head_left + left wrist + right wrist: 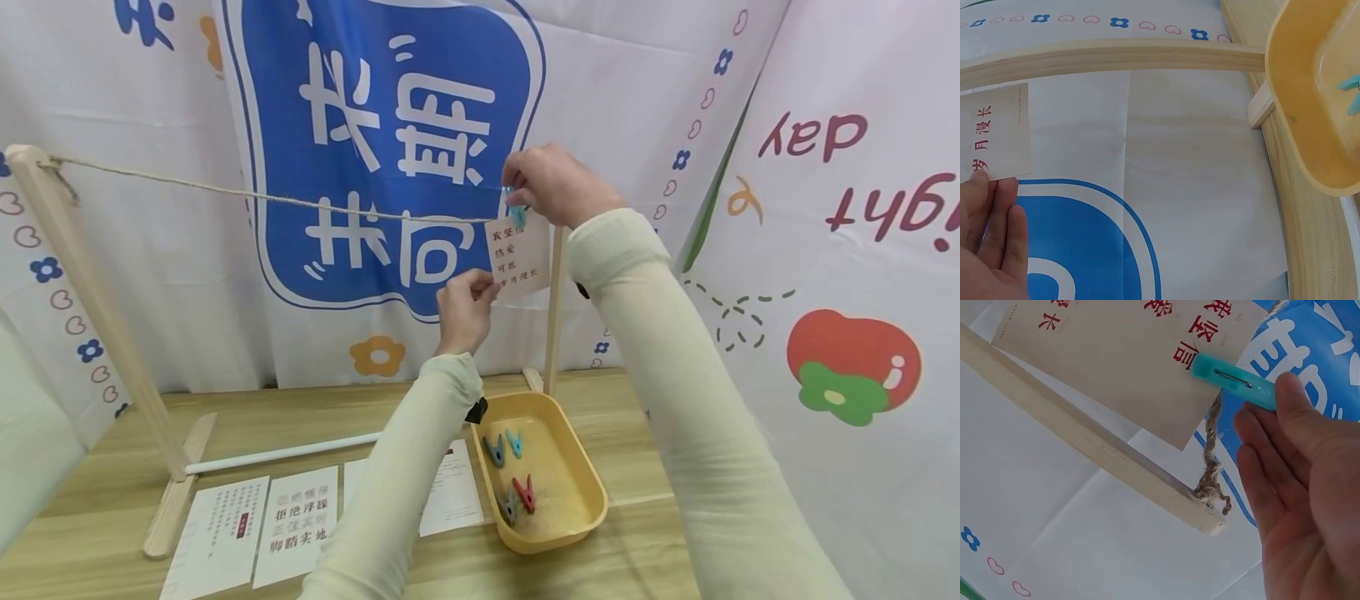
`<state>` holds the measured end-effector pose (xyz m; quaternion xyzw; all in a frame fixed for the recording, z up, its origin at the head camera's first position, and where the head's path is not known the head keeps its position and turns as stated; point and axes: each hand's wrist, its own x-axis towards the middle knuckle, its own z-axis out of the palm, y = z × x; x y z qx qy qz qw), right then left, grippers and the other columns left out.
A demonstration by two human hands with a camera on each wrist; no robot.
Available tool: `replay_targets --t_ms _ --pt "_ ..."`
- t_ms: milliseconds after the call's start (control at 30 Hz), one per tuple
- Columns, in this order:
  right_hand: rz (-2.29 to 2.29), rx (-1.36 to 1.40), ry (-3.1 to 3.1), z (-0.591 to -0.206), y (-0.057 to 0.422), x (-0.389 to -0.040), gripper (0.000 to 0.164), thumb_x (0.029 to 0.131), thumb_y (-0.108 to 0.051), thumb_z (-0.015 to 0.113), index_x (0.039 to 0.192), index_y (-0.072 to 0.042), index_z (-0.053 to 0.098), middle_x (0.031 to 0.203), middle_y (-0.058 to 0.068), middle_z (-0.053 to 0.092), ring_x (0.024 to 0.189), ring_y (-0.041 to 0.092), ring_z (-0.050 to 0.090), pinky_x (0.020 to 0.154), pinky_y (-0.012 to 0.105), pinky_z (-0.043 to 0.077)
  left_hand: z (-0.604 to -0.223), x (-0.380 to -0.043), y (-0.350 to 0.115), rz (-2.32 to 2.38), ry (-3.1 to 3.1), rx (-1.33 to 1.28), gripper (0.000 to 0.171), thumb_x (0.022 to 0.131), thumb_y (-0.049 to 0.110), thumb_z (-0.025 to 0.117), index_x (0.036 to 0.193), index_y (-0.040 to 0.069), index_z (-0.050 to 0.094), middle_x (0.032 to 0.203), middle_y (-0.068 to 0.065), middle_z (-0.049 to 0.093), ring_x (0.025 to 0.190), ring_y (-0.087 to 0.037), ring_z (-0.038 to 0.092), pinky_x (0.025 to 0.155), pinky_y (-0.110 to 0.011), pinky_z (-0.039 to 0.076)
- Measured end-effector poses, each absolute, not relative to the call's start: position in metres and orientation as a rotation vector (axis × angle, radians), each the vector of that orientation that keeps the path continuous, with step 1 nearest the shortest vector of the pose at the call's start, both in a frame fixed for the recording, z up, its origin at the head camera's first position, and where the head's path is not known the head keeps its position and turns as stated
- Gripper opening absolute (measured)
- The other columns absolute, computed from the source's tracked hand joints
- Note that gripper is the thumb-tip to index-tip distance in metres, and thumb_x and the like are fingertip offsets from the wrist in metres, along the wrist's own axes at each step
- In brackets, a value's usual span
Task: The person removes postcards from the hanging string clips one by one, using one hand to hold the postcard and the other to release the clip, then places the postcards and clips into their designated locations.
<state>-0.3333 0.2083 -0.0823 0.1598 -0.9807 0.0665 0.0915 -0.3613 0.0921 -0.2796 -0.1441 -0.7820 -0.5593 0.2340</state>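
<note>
A printed card (517,258) hangs at the right end of the twine (300,202), its top edge at the cord. My left hand (467,310) pinches the card's lower left corner between thumb and fingers, as the left wrist view also shows. Above it, my right hand (558,185) pinches a light blue clothespin (1235,380) by its tail end. In the right wrist view the clothespin's tip lies over the card's upper edge, close to the twine. Whether its far prong grips the cord behind the card is hidden.
Two wooden posts (97,308) hold up the twine. Below, a yellow tray (585,475) contains several clothespins (525,494). Printed cards (296,525) lie in a row on the wooden table (622,550), left of the tray. A white rod (285,452) runs behind them.
</note>
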Motion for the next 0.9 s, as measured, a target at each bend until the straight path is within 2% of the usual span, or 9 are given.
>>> replay_targets --t_ms 267,633,900 --pt "0.341 0.508 -2.855 -0.084 0.213 -0.333 0.020 0.095 -0.015 0.061 0.114 -0.009 0.063 0.110 0.006 0.067 0.097 0.019 0.065 0.087 0.032 0.056 -0.275 -0.359 0.087 -1.504 -2.135 -0.391 0.010 0.090 0.015 0.068 0.095 0.009 0.074 0.091 -0.005 0.075 0.079 -0.018 0.067 0.072 -0.031 0.056" --pt "0.386 0.417 -2.843 -0.089 0.209 -0.332 0.014 0.099 -0.012 0.053 0.110 -0.011 0.061 0.113 0.004 0.066 0.099 0.018 0.063 0.084 0.029 0.055 -0.274 -0.360 0.081 -1.499 -2.131 -0.396 0.010 0.090 0.013 0.068 0.096 0.008 0.073 0.092 -0.006 0.075 0.080 -0.017 0.068 0.071 -0.029 0.056" --pt "0.423 0.395 -2.801 -0.092 0.211 -0.334 0.011 0.099 -0.011 0.053 0.107 -0.010 0.060 0.113 0.004 0.066 0.098 0.017 0.062 0.081 0.029 0.055 -0.273 -0.359 0.079 -1.505 -2.127 -0.398 0.009 0.090 0.013 0.068 0.095 0.008 0.073 0.093 -0.006 0.075 0.080 -0.017 0.069 0.070 -0.029 0.056"
